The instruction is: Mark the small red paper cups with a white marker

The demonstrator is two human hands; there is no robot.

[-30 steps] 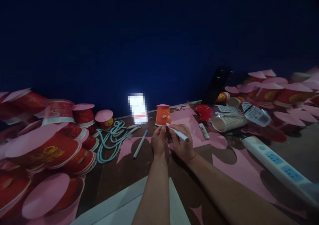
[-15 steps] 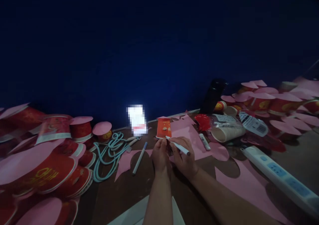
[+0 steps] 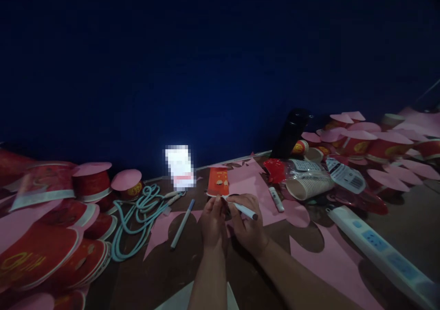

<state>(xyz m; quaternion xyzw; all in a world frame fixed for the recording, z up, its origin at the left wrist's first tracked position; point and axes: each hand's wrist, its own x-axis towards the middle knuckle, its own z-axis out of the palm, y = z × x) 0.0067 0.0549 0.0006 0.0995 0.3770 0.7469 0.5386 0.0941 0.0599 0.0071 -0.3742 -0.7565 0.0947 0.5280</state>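
Observation:
In the middle of the head view is an orange-red paper cup [image 3: 218, 182] with small printed figures, its wide rim towards me. My left hand [image 3: 213, 223] pinches the cup at that rim, fingers closed. A white marker [image 3: 244, 210] with a dark end is gripped in my right hand [image 3: 248, 225], close beside the left. The marker's tip lies at the cup's near rim, partly hidden by my fingers. Left of my hands lies a second marker [image 3: 183, 224], grey with a blue end. Cut pink paper [image 3: 245, 175] lies behind and right of the cup.
Red cups with pink paper discs [image 3: 92, 182] crowd the left; more cups [image 3: 359, 143] stand right. A pale blue cable [image 3: 132, 223], lit phone [image 3: 180, 165], glue stick [image 3: 276, 199], bagged cup stack [image 3: 309, 187], black bottle [image 3: 290, 133] and power strip [image 3: 381, 250] surround my hands.
The whole scene has shifted slightly left in view as the head turned. The marker's tip now sits lower against the cup's rim. Both hands keep their hold.

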